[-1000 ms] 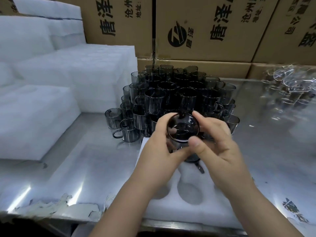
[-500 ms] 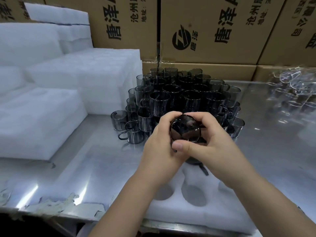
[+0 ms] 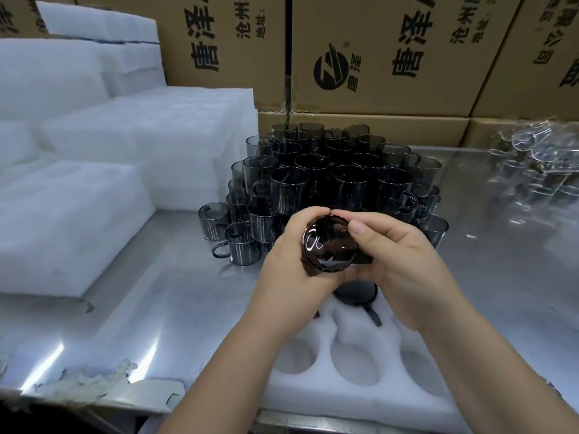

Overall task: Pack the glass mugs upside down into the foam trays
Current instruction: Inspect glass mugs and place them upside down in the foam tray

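Centre frame, we hold a smoky glass mug, base toward us, left hand and right hand both curled round it, above the foam tray. We should lower it rim-down, squarely, into a free pocket.

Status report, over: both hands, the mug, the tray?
Left hand and right hand both grip one dark mug above the foam tray. Another mug already seated in the tray. Near holes open, nothing in the way.
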